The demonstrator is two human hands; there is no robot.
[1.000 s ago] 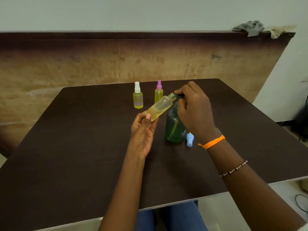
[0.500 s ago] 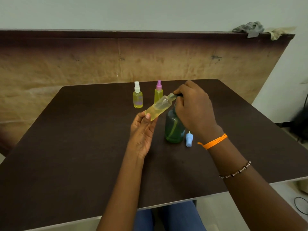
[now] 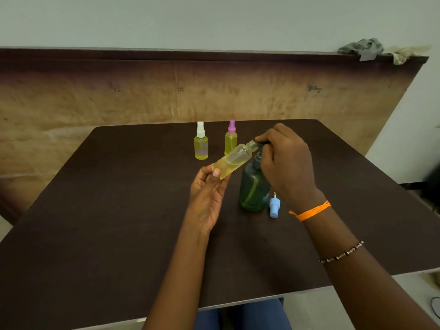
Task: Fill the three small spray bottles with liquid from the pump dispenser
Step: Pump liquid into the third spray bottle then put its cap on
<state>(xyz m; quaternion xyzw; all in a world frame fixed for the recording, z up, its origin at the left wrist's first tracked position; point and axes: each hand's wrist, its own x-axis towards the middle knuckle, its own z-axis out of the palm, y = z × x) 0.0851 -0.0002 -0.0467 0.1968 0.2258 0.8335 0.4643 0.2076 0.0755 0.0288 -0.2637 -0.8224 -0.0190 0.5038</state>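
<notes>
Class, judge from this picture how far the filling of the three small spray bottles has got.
Done: the white-capped bottle and pink-capped bottle stand capped, full of yellow liquid. In hand: the left hand tilts the open third bottle, partly filled, to the green pump dispenser, which the right hand works. Left: topping up, then fitting the blue cap.

A plain, bare indoor room, more a makeshift work corner than a furnished home or shop. A dark brown laminate surface (image 3: 119,222) stands as the landmark; right behind it a worn, stained plywood board (image 3: 142,96) leans against a pale painted wall (image 3: 214,20). Crumpled rags (image 3: 362,47) lie on the board's top edge, far right. Right of the surface, a cable (image 3: 435,308) lies on the pale floor (image 3: 345,310).
</notes>
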